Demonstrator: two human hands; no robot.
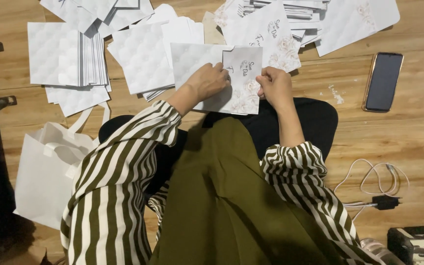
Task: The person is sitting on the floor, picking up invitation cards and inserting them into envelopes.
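Paper stock, thin and light, is pinched by both hands at frame centre. Left hand (207,81) clamps the white envelope (197,61) along its lower edge; right hand (275,86) grips the floral card (244,83) at its right side, fingers closed on it. Judged flexible, easily creased: hold at the edges. Envelope stacks (82,61) lie at upper left. White tote bag (45,172) sits at lower left; contents cannot be determined.

Left hand (207,81) and right hand (275,87) gripping a white floral card (241,83), seemingly partly inside an envelope (192,56), card stacks (74,59) beyond, phone (383,81) at right
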